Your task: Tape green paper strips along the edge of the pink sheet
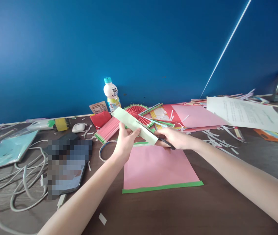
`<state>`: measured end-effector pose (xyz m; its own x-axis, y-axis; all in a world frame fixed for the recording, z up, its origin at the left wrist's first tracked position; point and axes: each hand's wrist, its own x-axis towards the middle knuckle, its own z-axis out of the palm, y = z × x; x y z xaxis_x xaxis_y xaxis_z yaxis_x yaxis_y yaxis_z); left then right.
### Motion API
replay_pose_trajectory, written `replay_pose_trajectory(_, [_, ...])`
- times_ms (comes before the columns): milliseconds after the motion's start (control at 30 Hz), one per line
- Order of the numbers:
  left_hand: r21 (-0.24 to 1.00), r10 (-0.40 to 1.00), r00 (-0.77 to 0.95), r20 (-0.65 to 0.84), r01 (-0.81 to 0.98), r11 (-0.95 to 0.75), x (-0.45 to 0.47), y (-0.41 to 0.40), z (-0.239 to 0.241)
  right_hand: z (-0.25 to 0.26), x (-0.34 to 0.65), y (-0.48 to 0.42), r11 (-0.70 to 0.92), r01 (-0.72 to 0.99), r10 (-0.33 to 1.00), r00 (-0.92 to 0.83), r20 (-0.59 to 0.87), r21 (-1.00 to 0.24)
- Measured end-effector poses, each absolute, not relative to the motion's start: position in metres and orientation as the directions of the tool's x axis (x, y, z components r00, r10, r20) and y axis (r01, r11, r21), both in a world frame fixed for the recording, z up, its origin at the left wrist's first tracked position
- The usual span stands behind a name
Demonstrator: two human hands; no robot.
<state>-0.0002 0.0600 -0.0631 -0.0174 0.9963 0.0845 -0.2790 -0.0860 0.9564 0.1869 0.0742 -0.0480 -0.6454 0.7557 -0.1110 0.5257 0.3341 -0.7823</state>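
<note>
My left hand (pixel 126 140) pinches a pale green strip of paper (pixel 121 115) between thumb and fingers, holding it slanted above the table. Wrapped in my right hand (pixel 171 137) are black-handled scissors (pixel 170 144), whose blades lie along the strip's upper long edge. Below both hands a pink sheet of paper (pixel 158 168) lies flat, with a green band (pixel 163 187) along its near edge and another green edge partly hidden under my hands. Behind the strip, a round red pleated paper fan (pixel 137 111) with a green rim is partly covered. A pleated pink paper (pixel 108 129) rests left of my left hand.
A bottle (pixel 110 93) with a teal cap stands by the blue wall. Left lie a phone (pixel 71 169), white cables (pixel 26 176) and a teal packet (pixel 8 148). A printed sheet (pixel 246 112) and paper scraps (pixel 214 138) spread on the right.
</note>
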Motion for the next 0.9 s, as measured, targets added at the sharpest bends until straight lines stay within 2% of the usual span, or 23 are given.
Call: replay_pose_trajectory(900, [0.959, 0.999, 0.039, 0.022, -0.283, -0.01, 0.008, 0.053, -0.0591, -0.0494, 0.1859, 0.0733, 0.27, 0.477, 0.763, -0.635, -0.116, -0.836])
